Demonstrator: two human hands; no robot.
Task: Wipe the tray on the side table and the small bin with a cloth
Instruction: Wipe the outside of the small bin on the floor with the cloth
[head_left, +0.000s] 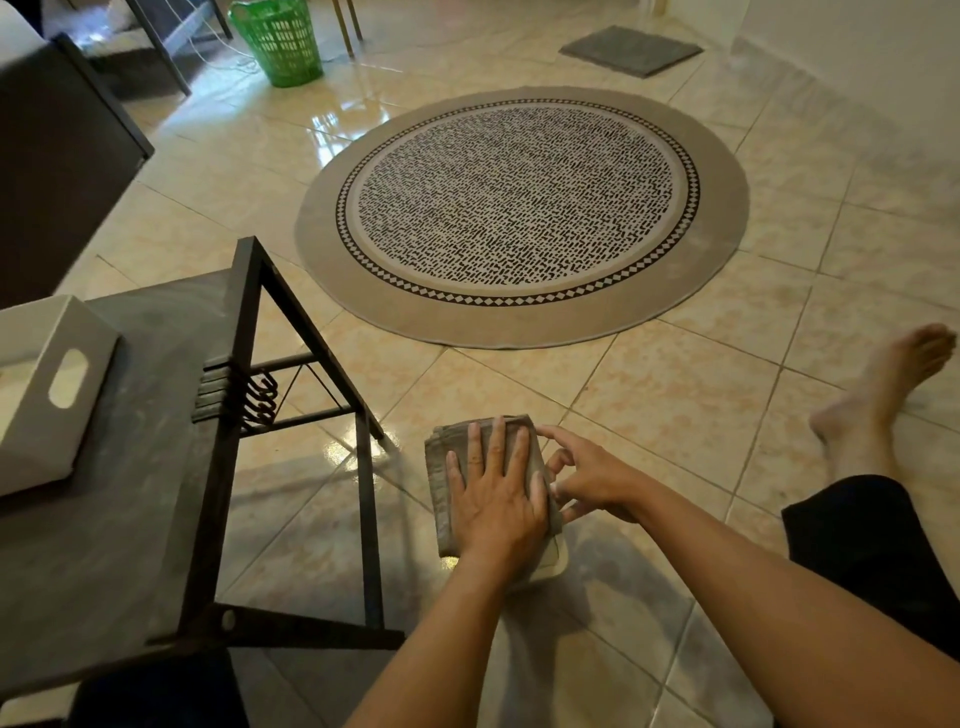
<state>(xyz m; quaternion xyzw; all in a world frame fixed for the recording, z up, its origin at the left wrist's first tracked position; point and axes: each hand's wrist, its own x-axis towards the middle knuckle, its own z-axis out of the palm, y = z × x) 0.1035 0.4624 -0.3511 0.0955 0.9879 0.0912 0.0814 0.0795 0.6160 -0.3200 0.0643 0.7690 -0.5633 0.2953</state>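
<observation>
A folded grey cloth (439, 493) is held low over the tiled floor, just right of the side table (140, 519). My left hand (493, 499) lies flat on top of it with fingers spread, pressing it down. My right hand (592, 483) pinches the cloth's right edge with curled fingers. A white rounded corner (553, 567) shows under the cloth's near end; I cannot tell what it belongs to. The white tray (52, 405), with an oval handle cutout, sits on the dark table top at the far left, apart from both hands.
The table's black metal frame (363, 493) stands close to the left of the cloth. A round patterned rug (519, 208) lies ahead. A green basket (283, 39) and a grey mat (631, 49) are at the back. My bare foot (883, 384) rests at right.
</observation>
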